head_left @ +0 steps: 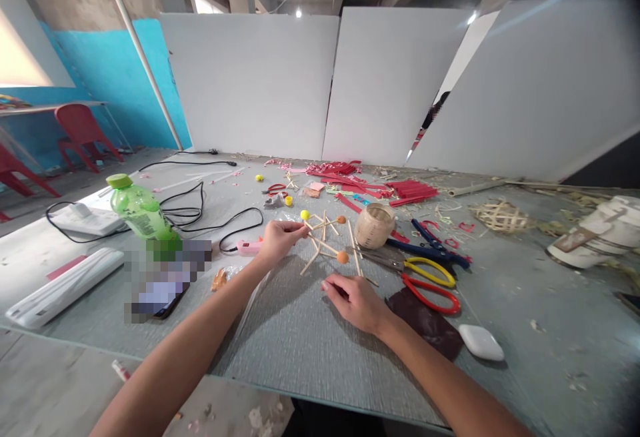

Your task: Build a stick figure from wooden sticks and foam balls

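My left hand [283, 240] pinches a small frame of thin wooden sticks [327, 248] close to its yellow ball [305, 215]. Two orange balls, one nearer me [343, 257] and one farther off [341, 219], sit at other stick ends. Just in front of the frame, my right hand [357, 300] is closed low over the table, with fingers curled and nothing visible in them. Loose sticks [357, 257] lie to the right, beside a jar [375, 225]. Left of my left hand is a pink hot glue gun [249, 247], partly hidden by that hand.
Scissors with red and yellow handles [433, 283], blue-handled pliers [430, 250] and a white case [481, 342] lie right. A green bottle [143, 213], phone [163, 297] and black cable [193, 213] occupy the left. Red strips [410, 191] lie behind; a white cup [595, 233] lies far right.
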Demonstrator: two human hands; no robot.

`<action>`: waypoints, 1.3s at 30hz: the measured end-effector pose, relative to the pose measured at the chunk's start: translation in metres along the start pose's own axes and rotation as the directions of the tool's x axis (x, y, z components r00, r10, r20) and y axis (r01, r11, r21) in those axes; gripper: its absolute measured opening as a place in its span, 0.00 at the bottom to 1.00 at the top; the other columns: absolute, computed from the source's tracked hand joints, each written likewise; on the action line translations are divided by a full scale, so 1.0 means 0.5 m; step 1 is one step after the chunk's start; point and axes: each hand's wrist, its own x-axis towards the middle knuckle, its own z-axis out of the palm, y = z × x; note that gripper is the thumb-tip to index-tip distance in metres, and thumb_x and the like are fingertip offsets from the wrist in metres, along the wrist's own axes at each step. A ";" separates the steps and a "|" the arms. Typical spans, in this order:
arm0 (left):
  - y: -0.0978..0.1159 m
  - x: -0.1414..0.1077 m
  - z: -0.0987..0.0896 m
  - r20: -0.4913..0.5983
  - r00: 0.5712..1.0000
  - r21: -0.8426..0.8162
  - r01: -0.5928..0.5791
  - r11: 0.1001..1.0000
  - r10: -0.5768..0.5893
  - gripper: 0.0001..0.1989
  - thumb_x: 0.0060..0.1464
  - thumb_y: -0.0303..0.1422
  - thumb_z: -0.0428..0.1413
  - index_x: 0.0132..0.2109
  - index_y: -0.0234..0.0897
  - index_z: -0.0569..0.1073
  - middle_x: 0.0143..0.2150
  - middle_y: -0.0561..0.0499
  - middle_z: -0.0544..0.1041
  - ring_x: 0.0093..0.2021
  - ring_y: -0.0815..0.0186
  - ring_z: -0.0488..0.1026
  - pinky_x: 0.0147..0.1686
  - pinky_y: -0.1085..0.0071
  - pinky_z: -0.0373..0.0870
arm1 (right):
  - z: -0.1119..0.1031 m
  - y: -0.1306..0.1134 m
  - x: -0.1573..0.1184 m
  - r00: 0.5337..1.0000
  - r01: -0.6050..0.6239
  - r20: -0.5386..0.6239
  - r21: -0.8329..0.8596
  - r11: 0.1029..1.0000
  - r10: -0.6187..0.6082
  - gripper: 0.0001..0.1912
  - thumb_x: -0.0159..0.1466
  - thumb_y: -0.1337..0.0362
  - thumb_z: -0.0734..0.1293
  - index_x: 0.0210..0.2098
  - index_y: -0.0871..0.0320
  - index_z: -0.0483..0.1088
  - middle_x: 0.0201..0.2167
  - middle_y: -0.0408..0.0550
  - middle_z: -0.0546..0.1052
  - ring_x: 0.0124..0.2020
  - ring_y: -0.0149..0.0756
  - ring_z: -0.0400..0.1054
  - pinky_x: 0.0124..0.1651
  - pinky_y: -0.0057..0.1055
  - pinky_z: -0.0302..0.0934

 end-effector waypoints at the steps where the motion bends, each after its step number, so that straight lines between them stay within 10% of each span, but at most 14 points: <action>1: 0.000 0.000 0.000 0.002 1.000 0.000 0.000 1.000 0.000 0.18 0.53 0.48 0.64 0.36 0.36 0.87 0.29 0.49 0.82 0.25 0.70 0.65 0.27 0.73 0.59 | 0.000 0.000 0.000 1.000 -0.002 0.002 -0.001 1.000 0.002 0.16 0.75 0.59 0.59 0.33 0.55 0.71 0.21 0.38 0.69 0.22 0.29 0.61 0.30 0.29 0.53; 39: -0.002 -0.005 0.006 0.033 0.999 -0.043 0.000 0.999 0.002 0.14 0.52 0.43 0.65 0.35 0.35 0.86 0.29 0.51 0.81 0.28 0.68 0.70 0.28 0.73 0.59 | 0.002 0.003 0.001 1.000 0.000 0.013 -0.020 1.000 0.000 0.18 0.76 0.58 0.59 0.30 0.54 0.68 0.22 0.39 0.69 0.24 0.30 0.61 0.32 0.30 0.52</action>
